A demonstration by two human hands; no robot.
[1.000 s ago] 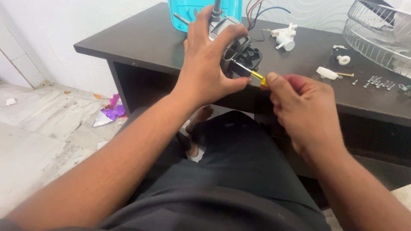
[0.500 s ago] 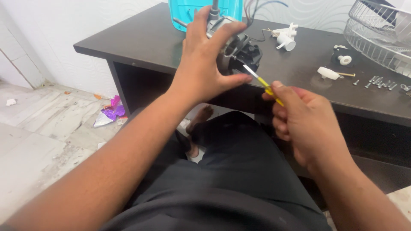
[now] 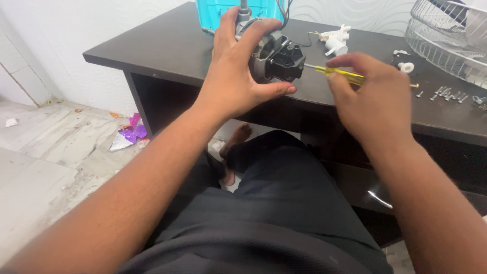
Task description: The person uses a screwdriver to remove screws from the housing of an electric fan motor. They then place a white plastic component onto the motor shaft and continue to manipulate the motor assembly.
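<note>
My left hand (image 3: 238,76) grips a small electric fan motor (image 3: 276,56), metal with a black block on its side, standing near the front edge of a dark desk (image 3: 167,45). My right hand (image 3: 373,99) holds a yellow-handled screwdriver (image 3: 337,72) level, its thin tip pointing left against the motor's black block. The screwdriver's handle end is hidden under my fingers.
A turquoise fan body (image 3: 223,10) stands behind the motor. White plastic parts (image 3: 335,40), a white knob (image 3: 406,66) and several loose screws (image 3: 446,94) lie on the desk. A wire fan guard (image 3: 446,35) sits at the right. Foil litter (image 3: 129,134) lies on the tiled floor.
My right hand has risen from below the desk edge to above it, bringing the screwdriver from a slant to level at the motor's side. The left hand kept its hold.
</note>
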